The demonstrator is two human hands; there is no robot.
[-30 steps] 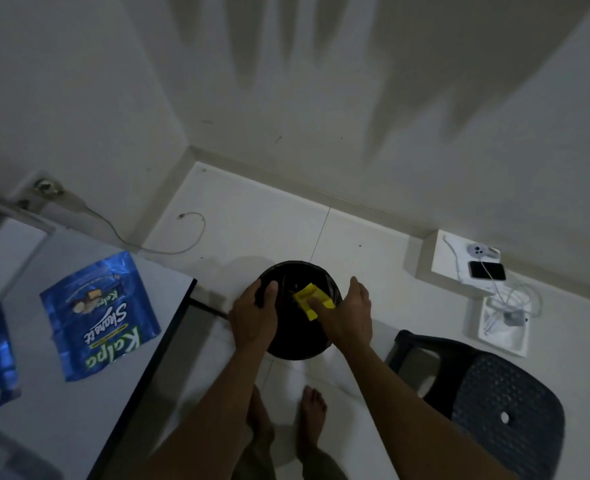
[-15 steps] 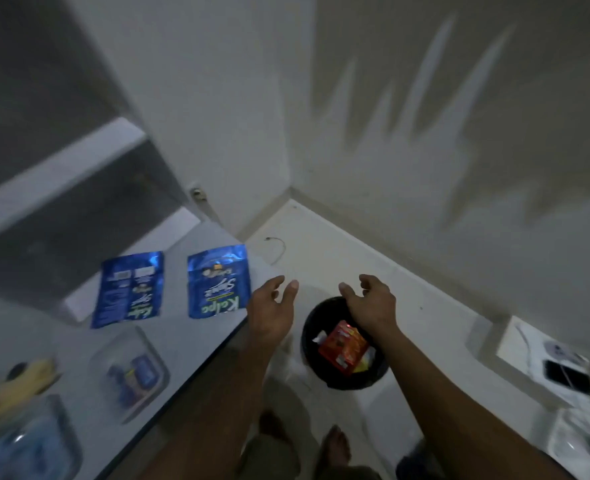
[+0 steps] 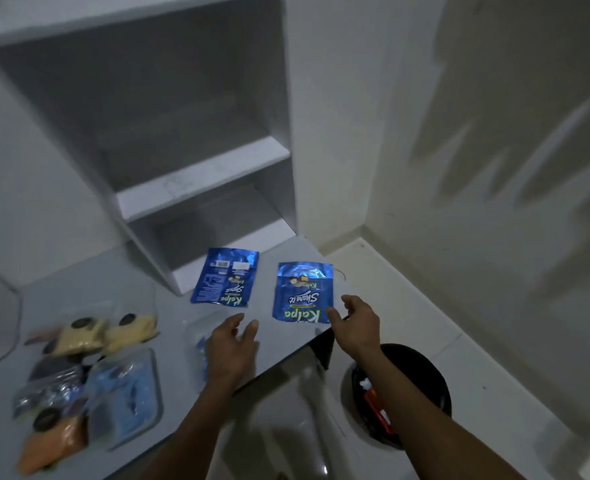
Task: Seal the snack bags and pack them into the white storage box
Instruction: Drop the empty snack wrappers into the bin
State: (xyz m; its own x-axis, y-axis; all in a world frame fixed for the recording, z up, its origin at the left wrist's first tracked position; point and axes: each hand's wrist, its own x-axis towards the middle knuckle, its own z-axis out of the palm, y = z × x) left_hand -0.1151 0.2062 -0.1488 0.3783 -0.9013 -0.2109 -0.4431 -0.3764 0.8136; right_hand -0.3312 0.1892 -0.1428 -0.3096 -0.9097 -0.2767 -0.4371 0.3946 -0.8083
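Tabletop [image 3: 286,344]: grey; its right edge runs diagonally from the far shelf unit [image 3: 196,188] toward the near left, with bare surface between the two hands and the blue bags.
Left cluster: pouches in yellow [image 3: 79,336], dark and orange [image 3: 53,441] lie near the left edge; blur keeps the count unclear.
Clear tray [image 3: 127,396]: near left, holding pale blue items too blurred to tell.
Blue snack bags: two, lying flat; one [image 3: 226,278] back-side up just beside the shelf unit, the other [image 3: 302,292] face up close to the right edge.
Left hand [image 3: 231,348]: palm down over the tabletop, fingers spread, holding nothing.
Right hand [image 3: 357,323]: fingers loosely apart and empty, at the near corner of the face-up bag; contact cannot be told.
Black bin [image 3: 421,379]: on the floor right of the tabletop, with red and white scraps inside.
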